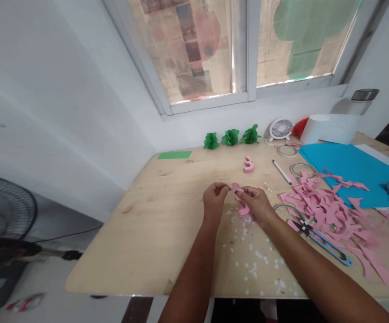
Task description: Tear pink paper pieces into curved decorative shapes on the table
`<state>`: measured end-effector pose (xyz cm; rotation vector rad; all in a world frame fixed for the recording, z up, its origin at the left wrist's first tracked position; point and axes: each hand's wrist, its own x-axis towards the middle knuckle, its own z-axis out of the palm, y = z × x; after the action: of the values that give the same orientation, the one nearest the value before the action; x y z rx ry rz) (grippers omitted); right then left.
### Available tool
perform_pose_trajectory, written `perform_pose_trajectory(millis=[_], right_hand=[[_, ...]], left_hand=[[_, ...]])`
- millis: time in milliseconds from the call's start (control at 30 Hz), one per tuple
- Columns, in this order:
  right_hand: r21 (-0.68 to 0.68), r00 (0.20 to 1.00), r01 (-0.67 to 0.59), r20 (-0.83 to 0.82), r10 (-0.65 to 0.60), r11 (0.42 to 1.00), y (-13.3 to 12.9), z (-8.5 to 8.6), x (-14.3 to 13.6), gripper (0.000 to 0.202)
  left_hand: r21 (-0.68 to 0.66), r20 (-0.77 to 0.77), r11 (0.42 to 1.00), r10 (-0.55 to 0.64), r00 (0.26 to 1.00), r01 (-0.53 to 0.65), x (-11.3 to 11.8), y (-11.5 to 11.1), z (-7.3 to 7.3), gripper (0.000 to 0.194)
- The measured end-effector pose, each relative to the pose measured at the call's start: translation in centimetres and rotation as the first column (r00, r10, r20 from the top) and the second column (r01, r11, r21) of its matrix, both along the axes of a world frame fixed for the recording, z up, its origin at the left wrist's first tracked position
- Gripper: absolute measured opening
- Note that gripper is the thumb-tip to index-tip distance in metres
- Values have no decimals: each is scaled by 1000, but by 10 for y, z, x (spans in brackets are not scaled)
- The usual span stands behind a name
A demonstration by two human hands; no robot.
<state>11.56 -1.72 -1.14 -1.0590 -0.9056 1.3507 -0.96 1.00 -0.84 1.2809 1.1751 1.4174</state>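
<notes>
My right hand (254,202) pinches a small pink cut-out piece (235,186) above the wooden table. Close to its left edge, my left hand (215,197) has its fingertips pressed together; what they hold, if anything, is too small to tell. Another pink piece (244,211) lies just under my right hand, partly hidden by it. Farther back on the table sits a curved pink piece (248,164). White paper bits (254,268) are scattered below my hands.
Pink scraps (332,211), pliers with blue handles (330,247), wire rings, a white marker (281,172) and blue sheets (356,168) lie to the right. Green paper shapes (230,137), a small white fan (281,129) and a green strip (174,155) are at the back.
</notes>
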Motion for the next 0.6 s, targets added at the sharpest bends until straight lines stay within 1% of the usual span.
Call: perform_pose_trajectory(millis=[100,200,267,333,433,500,600], right_hand=[[2,1000,8,9,-8,1000,0,1,1,30],[5,999,28,27,-28,1000,0,-1,1,30],[18,998,38,59,-39,999,1,-3,2,31],[39,993,45,112,-49,998,2,-6,2,33],[95,971,66,222,-86,993,3,-10,2,38],[138,946,82,302,-121,987,4,-12,2,41],[191,903,84,400,-156,978,5,-13,3,43]], left_hand=[[109,-135,993,65,989,-50,-1,-2,3,12],[278,-310,957,177,934,-89,0,-7,6,10],[384,-387,921,230,893,-70,1,-10,7,8],[464,-455,885,259,852,-22,2,-12,8,6],[523,-545,852,310,779,27,4,-11,8,5],[537,-585,842,339,737,39,4,-11,7,6],[547,-624,835,363,692,55,5,-10,5,7]])
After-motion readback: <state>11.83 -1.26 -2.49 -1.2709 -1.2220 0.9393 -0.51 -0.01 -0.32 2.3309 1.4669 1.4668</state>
